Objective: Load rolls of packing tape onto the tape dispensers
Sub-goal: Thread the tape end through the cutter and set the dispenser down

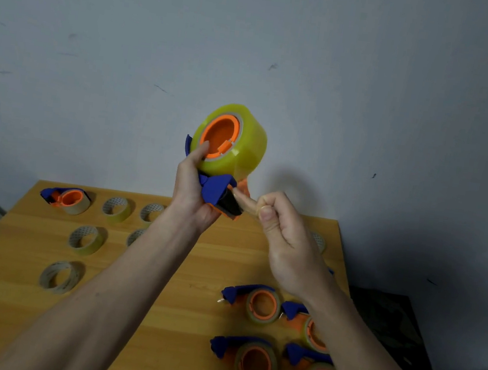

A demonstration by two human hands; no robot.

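Translucent yellow-green tape roll [236, 140] — glossy, smooth film. Blue-and-orange plastic dispenser [215, 192] — matt moulded finish. Honey-coloured wooden bench [163, 282]: smooth, grained, slight sheen. Grey painted wall [253, 47]: matt, scuffed.

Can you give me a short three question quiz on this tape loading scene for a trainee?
1. True or false: the big yellow tape roll sits on the held blue and orange plastic dispenser.
2. Which hand grips that dispenser: A left hand, B right hand?
3. Fill in: the loaded dispenser at the wooden table's far left corner lies ____ the loose rolls.

Key: 1 true; 2 A; 3 beside.
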